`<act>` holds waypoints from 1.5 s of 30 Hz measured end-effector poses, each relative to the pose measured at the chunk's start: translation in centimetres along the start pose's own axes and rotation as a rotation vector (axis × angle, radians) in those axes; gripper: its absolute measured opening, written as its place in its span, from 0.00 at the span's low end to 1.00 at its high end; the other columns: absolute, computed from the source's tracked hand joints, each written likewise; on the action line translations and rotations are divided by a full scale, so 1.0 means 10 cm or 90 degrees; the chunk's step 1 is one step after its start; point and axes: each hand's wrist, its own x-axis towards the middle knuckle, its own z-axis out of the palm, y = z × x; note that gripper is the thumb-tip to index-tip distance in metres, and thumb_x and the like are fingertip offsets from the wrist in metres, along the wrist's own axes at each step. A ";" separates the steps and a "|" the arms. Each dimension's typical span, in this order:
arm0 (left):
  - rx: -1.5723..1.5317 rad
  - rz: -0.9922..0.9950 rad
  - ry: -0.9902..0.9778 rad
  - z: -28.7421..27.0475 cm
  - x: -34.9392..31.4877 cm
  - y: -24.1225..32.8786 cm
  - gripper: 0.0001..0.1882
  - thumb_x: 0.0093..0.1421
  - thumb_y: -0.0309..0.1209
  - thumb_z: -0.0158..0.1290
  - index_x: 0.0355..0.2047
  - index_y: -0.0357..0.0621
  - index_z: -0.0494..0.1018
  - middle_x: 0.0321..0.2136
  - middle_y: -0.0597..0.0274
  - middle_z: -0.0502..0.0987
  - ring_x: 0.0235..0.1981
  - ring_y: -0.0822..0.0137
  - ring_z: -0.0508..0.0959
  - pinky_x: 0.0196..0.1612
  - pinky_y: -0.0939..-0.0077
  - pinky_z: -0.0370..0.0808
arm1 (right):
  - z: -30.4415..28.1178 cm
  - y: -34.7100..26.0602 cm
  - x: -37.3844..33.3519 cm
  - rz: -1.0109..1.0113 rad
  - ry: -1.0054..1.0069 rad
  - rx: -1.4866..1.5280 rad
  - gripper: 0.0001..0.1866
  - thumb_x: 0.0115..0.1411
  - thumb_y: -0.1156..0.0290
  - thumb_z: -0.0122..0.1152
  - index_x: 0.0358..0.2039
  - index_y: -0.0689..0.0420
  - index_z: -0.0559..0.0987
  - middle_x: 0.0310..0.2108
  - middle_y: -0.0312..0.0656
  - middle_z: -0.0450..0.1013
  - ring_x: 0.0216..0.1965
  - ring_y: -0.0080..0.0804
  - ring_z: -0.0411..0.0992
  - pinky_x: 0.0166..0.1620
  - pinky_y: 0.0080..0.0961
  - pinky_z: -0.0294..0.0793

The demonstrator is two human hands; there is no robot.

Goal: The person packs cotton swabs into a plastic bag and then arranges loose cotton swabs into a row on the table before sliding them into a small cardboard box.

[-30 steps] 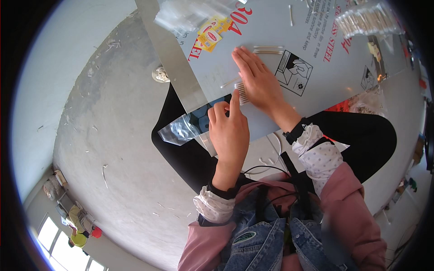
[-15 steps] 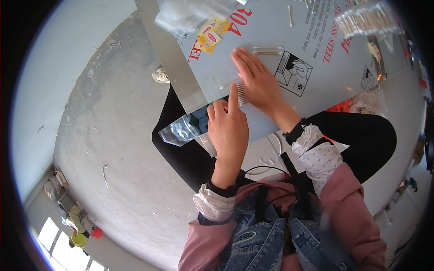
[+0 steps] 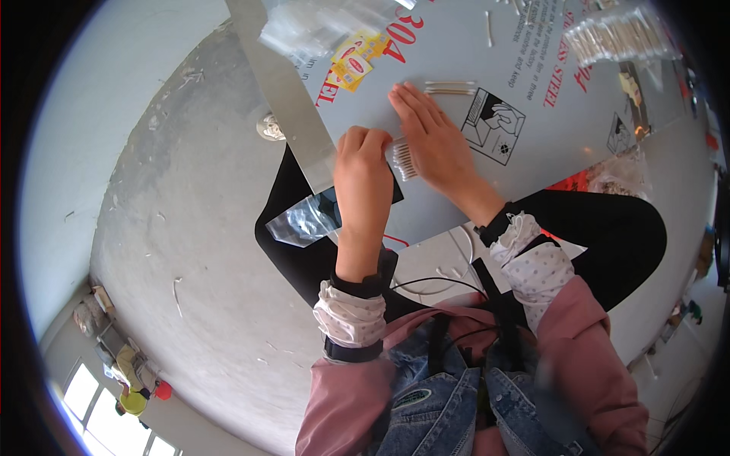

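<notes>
A short row of cotton swabs lies on the grey film-covered metal sheet, between my two hands. My right hand rests flat along the row's right side, fingers stretched out and covering part of it. At the row's upper left, my left hand has its thumb and fingers closed in a pinch, apparently on the end of a single cotton swab that they mostly hide. Beyond my right fingertips lie a few loose cotton swabs. Small yellow printed slips sit farther off to the left.
Clear plastic bags lie at the far left of the sheet; packed cotton swabs are at the far right. A clear plastic bag hangs near my left knee. A red-printed packet is by my right knee. Beside the sheet stretches grey floor.
My left hand has shifted left and its pointing index finger has curled into a pinch. The stray swab under that finger no longer shows in its place. My right hand has barely moved.
</notes>
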 end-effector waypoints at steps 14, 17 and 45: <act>-0.661 -0.210 0.104 0.18 -0.22 0.19 0.33 0.76 0.49 0.29 0.71 0.37 0.47 0.71 0.49 0.54 0.73 0.57 0.51 0.73 0.61 0.44 | 0.00 0.01 0.00 -0.008 0.002 -0.045 0.29 0.63 0.75 0.48 0.66 0.62 0.62 0.67 0.47 0.61 0.70 0.38 0.58 0.71 0.38 0.55; -0.683 -0.188 0.123 0.37 -0.25 0.27 0.35 0.75 0.52 0.32 0.72 0.40 0.46 0.71 0.48 0.53 0.74 0.59 0.49 0.73 0.63 0.43 | 0.03 -0.01 0.01 0.001 0.012 -0.033 0.29 0.63 0.73 0.48 0.65 0.61 0.63 0.67 0.47 0.62 0.70 0.38 0.58 0.71 0.38 0.55; 0.214 0.081 -0.113 0.28 -0.66 0.13 0.35 0.66 0.36 0.42 0.71 0.35 0.49 0.72 0.49 0.51 0.74 0.52 0.47 0.73 0.54 0.46 | 0.03 0.03 0.02 -0.034 0.066 -0.045 0.27 0.66 0.68 0.52 0.64 0.61 0.65 0.66 0.46 0.63 0.69 0.38 0.58 0.71 0.39 0.55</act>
